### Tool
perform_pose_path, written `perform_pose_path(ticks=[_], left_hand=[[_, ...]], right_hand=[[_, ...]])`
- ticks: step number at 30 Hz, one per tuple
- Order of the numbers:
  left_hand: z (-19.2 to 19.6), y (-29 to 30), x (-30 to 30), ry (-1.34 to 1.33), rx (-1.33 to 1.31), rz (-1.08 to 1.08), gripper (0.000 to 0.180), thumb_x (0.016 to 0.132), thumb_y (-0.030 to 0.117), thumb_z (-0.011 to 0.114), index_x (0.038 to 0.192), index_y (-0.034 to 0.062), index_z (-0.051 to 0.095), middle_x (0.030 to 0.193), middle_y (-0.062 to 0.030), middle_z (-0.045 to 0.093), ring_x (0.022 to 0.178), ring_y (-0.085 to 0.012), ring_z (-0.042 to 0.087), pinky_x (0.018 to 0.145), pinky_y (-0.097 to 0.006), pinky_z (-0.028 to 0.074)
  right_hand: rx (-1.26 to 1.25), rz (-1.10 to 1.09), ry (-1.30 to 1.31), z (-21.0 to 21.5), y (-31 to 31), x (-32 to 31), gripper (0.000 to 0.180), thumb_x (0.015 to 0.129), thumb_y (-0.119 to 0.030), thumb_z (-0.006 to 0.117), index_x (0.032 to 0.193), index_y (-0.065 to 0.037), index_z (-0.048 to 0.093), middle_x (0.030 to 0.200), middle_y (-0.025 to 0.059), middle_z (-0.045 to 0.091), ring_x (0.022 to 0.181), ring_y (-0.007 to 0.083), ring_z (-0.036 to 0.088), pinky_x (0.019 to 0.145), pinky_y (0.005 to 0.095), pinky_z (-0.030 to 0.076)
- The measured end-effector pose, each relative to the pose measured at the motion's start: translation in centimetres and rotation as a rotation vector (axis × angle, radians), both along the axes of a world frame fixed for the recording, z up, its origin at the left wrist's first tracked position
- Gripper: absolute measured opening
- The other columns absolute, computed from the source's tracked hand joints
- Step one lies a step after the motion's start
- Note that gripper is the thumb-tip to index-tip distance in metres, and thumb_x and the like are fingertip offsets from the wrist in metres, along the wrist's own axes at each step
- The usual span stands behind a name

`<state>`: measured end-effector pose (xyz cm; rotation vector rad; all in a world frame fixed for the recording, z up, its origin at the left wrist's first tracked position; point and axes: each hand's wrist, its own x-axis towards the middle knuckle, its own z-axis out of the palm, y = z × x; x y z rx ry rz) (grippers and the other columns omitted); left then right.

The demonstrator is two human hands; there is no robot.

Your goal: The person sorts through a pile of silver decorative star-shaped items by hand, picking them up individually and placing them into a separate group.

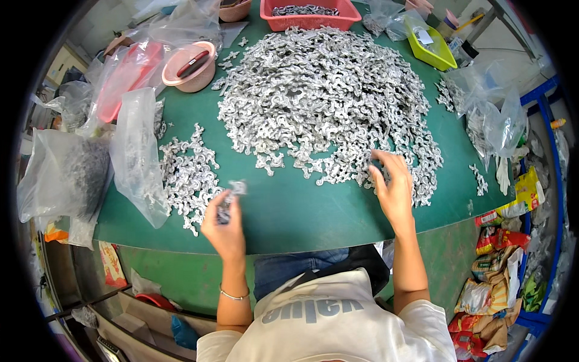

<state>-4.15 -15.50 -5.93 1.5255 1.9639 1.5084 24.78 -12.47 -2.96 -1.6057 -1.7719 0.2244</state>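
A big heap of small silver-grey metal castings (319, 90), curved and lobed, covers the middle of the green table (289, 223). My left hand (224, 228) is closed around several of these castings near the front edge. One blurred casting (237, 187) shows at its fingertips. Just left of that hand lies a smaller pile of castings (190, 175). My right hand (395, 187) reaches to the near right edge of the big heap. Its thumb and index finger are apart and curved over the castings there; no held piece can be made out between them.
A red basket (310, 20) with metal parts stands behind the heap. At the back left is a pink bowl (190, 75) holding a dark red tool (193, 64). Clear plastic bags (63, 175) crowd the left side. A yellow-green basket (431, 48) sits at the back right.
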Motion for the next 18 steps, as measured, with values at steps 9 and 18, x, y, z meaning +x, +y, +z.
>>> perform_pose_path(ticks=[9, 18], left_hand=[[-0.1, -1.3, -1.9, 0.248, 0.029, 0.056, 0.029, 0.074, -0.006, 0.060, 0.102, -0.0014, 0.058, 0.096, -0.0141, 0.056, 0.089, -0.0282, 0.054, 0.080, -0.035, 0.042], [1.0, -2.3, 2.3, -0.022, -0.035, -0.238, 0.023, 0.074, -0.008, 0.060, 0.096, -0.0002, 0.060, 0.092, -0.0108, 0.058, 0.078, -0.0167, 0.054, 0.062, -0.024, 0.041]], right_hand=[[0.074, -0.161, -0.299, -1.3, 1.0, -0.9, 0.032, 0.072, -0.010, 0.066, 0.102, -0.004, 0.057, 0.097, 0.0110, 0.054, 0.093, 0.0283, 0.047, 0.080, 0.0376, 0.034], [0.037, 0.048, -0.285, -1.2, 0.3, -3.4, 0.023, 0.070, -0.013, 0.068, 0.090, -0.006, 0.059, 0.096, 0.0089, 0.051, 0.091, 0.0260, 0.046, 0.078, 0.0377, 0.034]])
